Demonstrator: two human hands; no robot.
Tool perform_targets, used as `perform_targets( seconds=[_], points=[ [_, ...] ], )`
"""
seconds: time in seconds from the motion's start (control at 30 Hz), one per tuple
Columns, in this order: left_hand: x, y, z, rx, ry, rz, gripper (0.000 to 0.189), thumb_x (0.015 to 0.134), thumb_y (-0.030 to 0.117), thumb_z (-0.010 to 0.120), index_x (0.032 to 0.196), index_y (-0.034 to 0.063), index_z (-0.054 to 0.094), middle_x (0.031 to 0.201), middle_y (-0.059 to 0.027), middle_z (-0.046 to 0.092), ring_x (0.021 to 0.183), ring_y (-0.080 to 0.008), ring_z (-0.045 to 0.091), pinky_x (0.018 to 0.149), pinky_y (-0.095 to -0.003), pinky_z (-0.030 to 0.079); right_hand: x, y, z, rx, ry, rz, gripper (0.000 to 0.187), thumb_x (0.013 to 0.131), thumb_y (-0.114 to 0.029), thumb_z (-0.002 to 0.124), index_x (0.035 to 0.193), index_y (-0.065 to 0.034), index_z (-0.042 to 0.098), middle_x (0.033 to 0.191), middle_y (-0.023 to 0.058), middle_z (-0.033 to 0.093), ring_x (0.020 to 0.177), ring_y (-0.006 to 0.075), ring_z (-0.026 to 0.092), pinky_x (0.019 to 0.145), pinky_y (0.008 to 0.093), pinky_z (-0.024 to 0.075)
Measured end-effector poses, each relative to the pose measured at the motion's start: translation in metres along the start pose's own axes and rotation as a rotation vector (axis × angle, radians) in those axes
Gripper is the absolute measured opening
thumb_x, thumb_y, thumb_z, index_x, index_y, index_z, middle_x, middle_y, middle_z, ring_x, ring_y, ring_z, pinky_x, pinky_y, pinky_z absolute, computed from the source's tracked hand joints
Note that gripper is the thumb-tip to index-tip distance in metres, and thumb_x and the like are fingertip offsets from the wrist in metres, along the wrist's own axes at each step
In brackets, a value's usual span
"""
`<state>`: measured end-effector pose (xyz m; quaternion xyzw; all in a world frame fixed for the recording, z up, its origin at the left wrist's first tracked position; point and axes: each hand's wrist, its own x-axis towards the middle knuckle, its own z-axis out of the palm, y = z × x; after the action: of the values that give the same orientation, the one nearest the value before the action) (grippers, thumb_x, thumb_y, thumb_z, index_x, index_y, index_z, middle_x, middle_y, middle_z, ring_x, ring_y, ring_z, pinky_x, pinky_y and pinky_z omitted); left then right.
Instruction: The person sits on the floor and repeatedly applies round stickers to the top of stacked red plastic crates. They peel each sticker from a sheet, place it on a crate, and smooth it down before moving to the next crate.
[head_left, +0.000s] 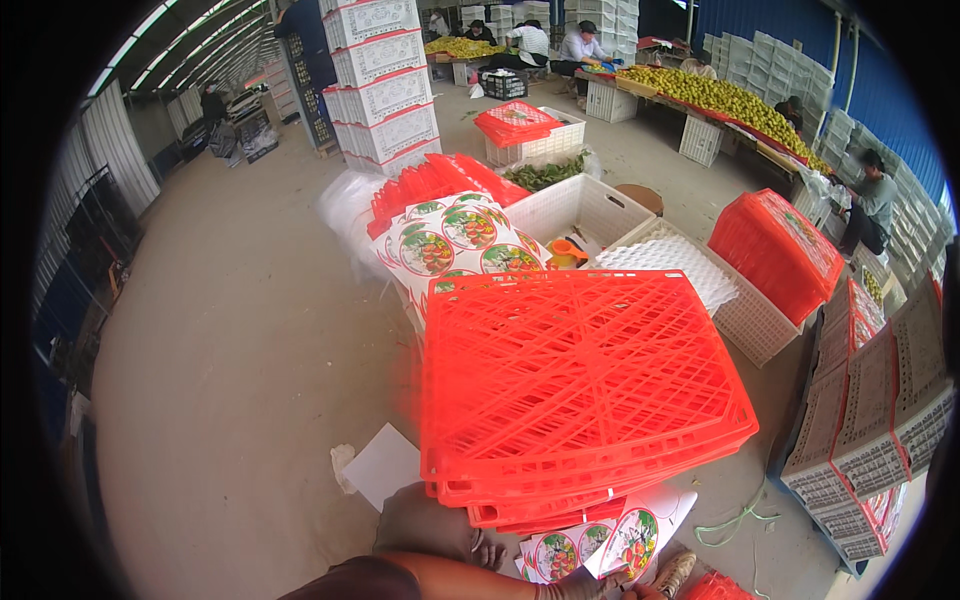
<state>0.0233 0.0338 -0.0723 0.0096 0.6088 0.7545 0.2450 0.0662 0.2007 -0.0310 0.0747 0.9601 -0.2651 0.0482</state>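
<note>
At the bottom edge, my left hand (581, 584), in a grey fingerless glove or wrist cover, pinches the lower end of a printed label sheet (636, 541) with round fruit pictures. Only a few fingertips of my right hand (643, 593) show beside it, close to the same end; the rest is cut off. More printed sheets (556, 553) lie under and left of the held one. Just beyond my hands rises a stack of red plastic lattice crate lids (585, 367), its left side blurred. One of my shoes (677, 574) shows right of the hands.
Behind the lids lie more printed sheets (450, 232), a white plastic crate (577, 202) and white foam netting (660, 266). Packed crates (847, 435) stand at right, with green twine (739, 521) on the floor. People work beside a fruit-covered table (720, 97) farther back.
</note>
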Motion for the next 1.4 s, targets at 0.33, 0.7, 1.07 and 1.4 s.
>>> perform_targets(
  seconds=[0.33, 0.7, 1.07, 1.4],
  points=[
    [0.001, 0.053, -0.023, -0.027, -0.056, -0.096, 0.047, 0.095, 0.035, 0.071, 0.129, 0.0032, 0.060, 0.115, -0.0044, 0.068, 0.107, -0.0147, 0.060, 0.094, -0.0317, 0.047, 0.017, 0.015, -0.081, 0.555, -0.419, 0.444, 0.023, 0.089, -0.014, 0.068, 0.099, 0.0062, 0.074, 0.075, 0.0075, 0.069, 0.066, 0.0158, 0.066, 0.064, 0.0283, 0.0546],
    [0.001, 0.094, -0.059, -0.315, -0.097, -0.438, 0.043, 0.094, 0.033, 0.069, 0.126, 0.0057, 0.062, 0.112, -0.0049, 0.068, 0.096, -0.0159, 0.060, 0.081, -0.0348, 0.050, 0.062, 0.025, -0.357, 0.174, -0.284, 0.507, 0.016, 0.085, -0.014, 0.064, 0.088, -0.0006, 0.071, 0.069, 0.0075, 0.067, 0.053, 0.0209, 0.061, 0.048, 0.0341, 0.0476],
    [-0.011, 0.112, -0.041, 0.729, -0.395, -0.347, 0.064, 0.096, 0.053, 0.055, 0.100, -0.0099, 0.065, 0.089, -0.0255, 0.070, 0.088, -0.0396, 0.070, 0.077, -0.0463, 0.054, 0.127, -0.240, -0.300, 0.186, 0.032, -0.217, 0.016, 0.088, -0.001, 0.065, 0.100, 0.0078, 0.073, 0.080, 0.0099, 0.072, 0.070, 0.0110, 0.067, 0.061, 0.0244, 0.0499],
    [-0.015, 0.105, -0.050, 0.752, -0.380, -0.262, 0.059, 0.096, 0.050, 0.055, 0.091, -0.0081, 0.066, 0.080, -0.0260, 0.068, 0.080, -0.0388, 0.070, 0.071, -0.0465, 0.053, 0.196, -0.314, -0.164, 0.360, 0.232, -0.853, 0.016, 0.088, 0.001, 0.069, 0.104, 0.0026, 0.073, 0.092, 0.0160, 0.073, 0.079, 0.0220, 0.072, 0.072, 0.0306, 0.0553]
  ],
)
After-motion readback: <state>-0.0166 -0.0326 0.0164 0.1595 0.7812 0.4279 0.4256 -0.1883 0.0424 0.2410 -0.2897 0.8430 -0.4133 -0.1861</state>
